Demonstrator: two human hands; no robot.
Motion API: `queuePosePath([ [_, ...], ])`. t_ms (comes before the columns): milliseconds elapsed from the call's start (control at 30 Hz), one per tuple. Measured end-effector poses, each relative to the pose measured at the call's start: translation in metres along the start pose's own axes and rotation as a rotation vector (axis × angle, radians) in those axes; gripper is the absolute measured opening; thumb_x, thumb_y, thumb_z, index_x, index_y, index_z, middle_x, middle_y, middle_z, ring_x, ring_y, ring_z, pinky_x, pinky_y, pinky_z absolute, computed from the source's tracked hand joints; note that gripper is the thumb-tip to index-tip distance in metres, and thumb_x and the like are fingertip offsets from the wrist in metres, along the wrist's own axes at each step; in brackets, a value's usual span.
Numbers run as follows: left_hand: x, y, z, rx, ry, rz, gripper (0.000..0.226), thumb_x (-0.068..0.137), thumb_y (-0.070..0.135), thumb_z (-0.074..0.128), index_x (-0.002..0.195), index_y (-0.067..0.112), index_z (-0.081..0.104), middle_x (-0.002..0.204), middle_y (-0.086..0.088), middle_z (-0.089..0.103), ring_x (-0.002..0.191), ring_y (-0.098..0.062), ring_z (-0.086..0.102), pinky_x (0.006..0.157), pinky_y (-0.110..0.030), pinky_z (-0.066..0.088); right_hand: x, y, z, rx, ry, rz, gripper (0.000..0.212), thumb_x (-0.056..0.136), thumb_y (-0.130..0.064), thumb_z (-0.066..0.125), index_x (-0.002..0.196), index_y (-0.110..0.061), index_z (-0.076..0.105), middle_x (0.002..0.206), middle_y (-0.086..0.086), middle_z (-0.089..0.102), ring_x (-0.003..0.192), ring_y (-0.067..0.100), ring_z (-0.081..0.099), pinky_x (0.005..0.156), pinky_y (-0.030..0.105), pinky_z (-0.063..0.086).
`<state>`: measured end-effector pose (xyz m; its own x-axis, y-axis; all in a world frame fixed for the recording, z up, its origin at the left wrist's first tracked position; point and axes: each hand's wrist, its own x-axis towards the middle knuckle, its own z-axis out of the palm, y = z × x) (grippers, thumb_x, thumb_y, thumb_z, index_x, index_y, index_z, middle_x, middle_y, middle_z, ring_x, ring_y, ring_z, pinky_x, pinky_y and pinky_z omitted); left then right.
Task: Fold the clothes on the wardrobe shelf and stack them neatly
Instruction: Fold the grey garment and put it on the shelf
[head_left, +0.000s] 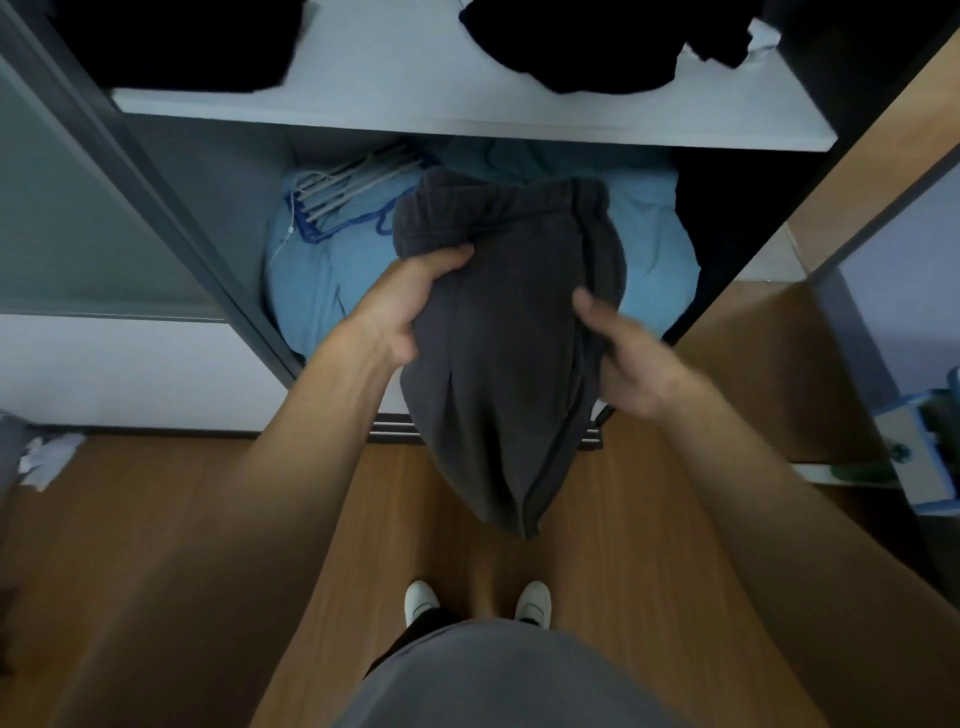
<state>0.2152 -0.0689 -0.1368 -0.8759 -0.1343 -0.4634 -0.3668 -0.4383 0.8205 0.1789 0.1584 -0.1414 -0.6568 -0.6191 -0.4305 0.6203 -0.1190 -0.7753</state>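
Before the open wardrobe, left hand (402, 306) and right hand (626, 358) each grip the dark grey cotton garment (498, 364), hanging mid-air. Advice: align edges, pull taut, fold evenly, then place on white shelf (415, 111).

garment (498, 364): matt grey cloth | floor (182, 545): smooth wood | shelf (415, 109): matt white

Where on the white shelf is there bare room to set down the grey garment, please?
The white shelf is bare between the black pile on the left and the crumpled black clothes on the right, and along its front edge. The compartment below is crowded: blue bedding and hangers fill it.
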Motion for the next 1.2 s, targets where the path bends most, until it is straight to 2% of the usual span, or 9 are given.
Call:
queuePosePath([
  [167,-0.002,0.008,-0.009,-0.026,-0.079,0.025,0.046,0.088,0.045,0.071,0.118,0.010,0.073,0.120,-0.013,0.072,0.111,-0.025,0.069,0.081,-0.032,0.059,0.003,0.021,0.010,-0.030,0.175,-0.155,0.040,0.077,-0.031,0.079,0.115,-0.019,0.070,0.114,0.003,0.075,0.106,0.019,0.071,0.086,0.030,0.059],
  [300,-0.008,-0.013,-0.035,0.150,-0.170,-0.108,0.052,0.071,0.061,0.072,0.105,0.023,0.078,0.122,-0.003,0.072,0.107,-0.016,0.071,0.081,-0.028,0.059,0.003,0.006,0.008,0.085,0.253,-0.068,0.027,0.088,-0.031,0.074,0.109,-0.013,0.072,0.109,0.008,0.076,0.099,0.022,0.074,0.071,0.031,0.061],
  [400,-0.011,-0.036,-0.036,0.362,-0.171,-0.188,0.044,0.070,0.038,0.084,0.109,0.026,0.068,0.113,0.001,0.075,0.096,-0.013,0.073,0.071,-0.024,0.059,0.005,-0.006,0.010,0.110,0.331,0.071,0.028,0.092,-0.031,0.069,0.107,-0.008,0.073,0.104,0.011,0.077,0.092,0.024,0.075,0.066,0.033,0.061],
  [533,-0.011,-0.038,-0.025,0.190,-0.100,-0.002,0.022,0.084,0.014,0.074,0.106,0.013,0.074,0.107,-0.010,0.076,0.096,-0.022,0.074,0.073,-0.025,0.059,0.001,-0.016,0.002,0.205,0.305,0.038,0.034,0.094,-0.036,0.062,0.101,-0.007,0.080,0.105,0.012,0.076,0.089,0.025,0.076,0.067,0.032,0.061],
  [700,-0.013,-0.021,-0.010,0.009,-0.024,0.042,0.016,0.088,0.013,0.070,0.101,0.006,0.077,0.107,-0.017,0.075,0.098,-0.028,0.073,0.080,-0.034,0.059,-0.006,-0.003,-0.010,0.277,0.084,-0.208,0.064,0.095,-0.054,0.051,0.140,-0.007,0.055,0.135,0.012,0.063,0.127,0.027,0.059,0.101,0.037,0.052],
  [833,-0.014,-0.006,-0.002,-0.057,-0.026,-0.111,0.022,0.091,0.018,0.064,0.095,0.003,0.080,0.103,-0.015,0.076,0.090,-0.026,0.074,0.078,-0.034,0.060,-0.006,0.037,0.000,0.081,0.162,-0.079,0.063,0.068,-0.047,0.083,0.121,-0.021,0.061,0.110,-0.006,0.076,0.103,0.013,0.072,0.077,0.027,0.059],
  [900,-0.012,-0.002,-0.008,-0.058,-0.014,-0.144,0.025,0.093,0.019,0.061,0.093,0.002,0.079,0.099,-0.014,0.076,0.086,-0.024,0.074,0.073,-0.033,0.061,-0.003,0.044,0.001,0.066,0.191,-0.131,0.062,0.069,-0.032,0.084,0.125,-0.018,0.063,0.115,-0.003,0.075,0.106,0.016,0.071,0.079,0.029,0.059],
  [1100,-0.015,-0.023,-0.049,-0.262,0.018,-0.030,0.053,0.093,0.056,0.055,0.116,0.012,0.075,0.119,-0.008,0.073,0.109,-0.022,0.069,0.084,-0.032,0.058,-0.006,0.030,0.006,0.202,0.240,-0.107,0.050,0.084,-0.027,0.076,0.129,-0.009,0.063,0.117,0.008,0.074,0.104,0.023,0.072,0.072,0.032,0.061],
  [1200,-0.023,-0.053,-0.057,-0.136,-0.048,-0.095,0.061,0.085,0.068,0.051,0.121,0.022,0.071,0.120,-0.004,0.073,0.111,-0.021,0.069,0.079,-0.034,0.060,-0.008,0.025,0.006,0.208,0.262,-0.042,0.037,0.090,-0.029,0.071,0.121,-0.008,0.067,0.110,0.009,0.076,0.096,0.025,0.074,0.065,0.034,0.061],
])
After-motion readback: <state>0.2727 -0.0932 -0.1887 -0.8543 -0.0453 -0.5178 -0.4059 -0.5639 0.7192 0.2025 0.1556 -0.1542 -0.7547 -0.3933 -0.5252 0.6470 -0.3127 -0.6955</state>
